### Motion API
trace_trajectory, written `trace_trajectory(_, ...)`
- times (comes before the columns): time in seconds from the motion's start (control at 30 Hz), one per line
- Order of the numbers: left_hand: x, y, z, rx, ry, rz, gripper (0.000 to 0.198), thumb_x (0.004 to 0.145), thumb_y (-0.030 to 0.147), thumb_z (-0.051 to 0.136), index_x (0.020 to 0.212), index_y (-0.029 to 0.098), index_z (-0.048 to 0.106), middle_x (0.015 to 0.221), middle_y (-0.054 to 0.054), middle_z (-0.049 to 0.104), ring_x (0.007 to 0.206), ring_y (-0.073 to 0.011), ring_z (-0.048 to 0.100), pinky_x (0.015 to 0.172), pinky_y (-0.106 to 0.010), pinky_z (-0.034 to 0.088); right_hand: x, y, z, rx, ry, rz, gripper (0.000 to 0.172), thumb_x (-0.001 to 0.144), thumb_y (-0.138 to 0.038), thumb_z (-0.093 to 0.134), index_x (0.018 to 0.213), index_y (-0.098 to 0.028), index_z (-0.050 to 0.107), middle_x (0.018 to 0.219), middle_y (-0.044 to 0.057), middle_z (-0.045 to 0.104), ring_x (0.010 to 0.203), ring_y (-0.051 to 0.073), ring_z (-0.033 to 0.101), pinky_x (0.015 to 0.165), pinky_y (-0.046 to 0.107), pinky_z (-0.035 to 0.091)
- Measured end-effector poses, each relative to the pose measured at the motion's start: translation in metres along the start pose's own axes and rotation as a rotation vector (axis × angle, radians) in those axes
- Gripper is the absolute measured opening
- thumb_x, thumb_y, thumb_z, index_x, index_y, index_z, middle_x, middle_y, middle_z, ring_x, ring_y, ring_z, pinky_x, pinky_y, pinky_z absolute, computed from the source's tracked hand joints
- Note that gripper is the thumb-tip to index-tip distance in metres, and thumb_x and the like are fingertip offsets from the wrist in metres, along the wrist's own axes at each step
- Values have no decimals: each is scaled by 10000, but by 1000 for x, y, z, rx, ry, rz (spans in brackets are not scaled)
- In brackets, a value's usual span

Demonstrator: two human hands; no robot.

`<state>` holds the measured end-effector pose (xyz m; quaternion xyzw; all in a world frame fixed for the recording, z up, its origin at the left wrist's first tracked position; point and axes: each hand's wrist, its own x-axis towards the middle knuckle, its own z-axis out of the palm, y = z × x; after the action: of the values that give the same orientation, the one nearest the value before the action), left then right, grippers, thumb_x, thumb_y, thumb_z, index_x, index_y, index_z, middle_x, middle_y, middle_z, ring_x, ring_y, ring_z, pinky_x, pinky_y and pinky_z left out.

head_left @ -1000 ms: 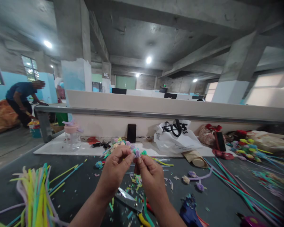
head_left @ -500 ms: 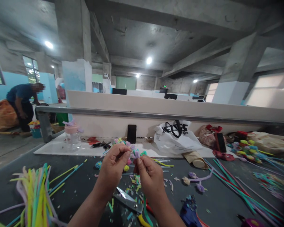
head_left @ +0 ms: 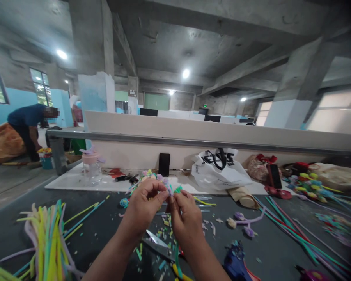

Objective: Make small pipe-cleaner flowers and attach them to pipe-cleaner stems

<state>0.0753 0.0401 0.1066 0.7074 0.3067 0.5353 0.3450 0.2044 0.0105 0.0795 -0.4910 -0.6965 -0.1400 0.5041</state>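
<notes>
Since half a second ago, the left hand (head_left: 144, 205) has edged nearer the right hand (head_left: 187, 214), and a co-worker (head_left: 26, 121) bends lower. I see the purple piece (head_left: 170, 190) pinched in the right fingertips above the table (head_left: 99, 226); whether the left fingertips grip it, I cannot tell. Scissors (head_left: 160, 246) lie below, among scraps (head_left: 167, 222).

Shows concrete beams (head_left: 123, 45) and lit lamps (head_left: 186, 73) above the pale partition (head_left: 222, 130), 2 windows (head_left: 43, 88) left of it, a dark tabletop (head_left: 96, 222) before it.
</notes>
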Motion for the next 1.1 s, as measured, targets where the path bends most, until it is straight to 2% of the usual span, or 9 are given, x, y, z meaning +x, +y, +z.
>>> trace_trajectory(0.23,3,7,-7,187,26,129,132,774,179,532,643,170,548,750,-15,544,734,-151,510,696,-262,404,-3,3,2,-29,-34,-29,242,846,-117,381,629,-199,452,550,-39,498,546,118,482,875,344,334)
trace_trajectory(0.37,3,6,-7,202,26,195,136,772,150,529,640,173,552,770,-20,553,790,-159,522,734,-268,403,-2,1,1,-45,-39,-11,249,841,-122,387,613,-201,449,536,-42,483,534,118,477,873,342,336)
trace_trajectory(0.6,3,6,-6,180,2,182,158,764,139,544,609,167,562,764,-20,559,779,-155,537,720,-255,415,-1,1,0,-53,-43,1,270,851,-131,369,598,-202,431,525,-39,468,525,121,468,870,342,340)
trace_trajectory(0.77,5,4,-12,186,29,193,144,805,156,516,690,173,602,800,-24,576,803,-151,550,759,-265,425,-1,2,2,-120,-44,-61,243,846,-117,376,627,-197,447,552,-28,503,552,127,487,902,378,316)
trace_trajectory(0.87,4,2,-14,296,71,275,130,811,158,520,731,177,621,802,-33,594,831,-162,550,796,-293,425,-1,0,4,-157,-33,-117,209,841,-122,390,669,-191,485,556,-25,520,559,131,509,917,407,301)
trace_trajectory(1.0,2,1,-13,456,91,369,105,795,147,540,743,184,623,788,-42,610,845,-181,551,815,-338,426,-2,-1,4,-178,-4,-109,195,828,-106,390,695,-184,509,570,-9,557,575,141,541,922,424,297)
trace_trajectory(1.1,1,3,-11,463,76,335,79,775,147,563,739,194,615,799,-37,608,840,-185,556,793,-343,438,-3,0,4,-172,-4,-117,175,809,-98,402,715,-186,520,593,-1,584,601,149,560,921,428,296)
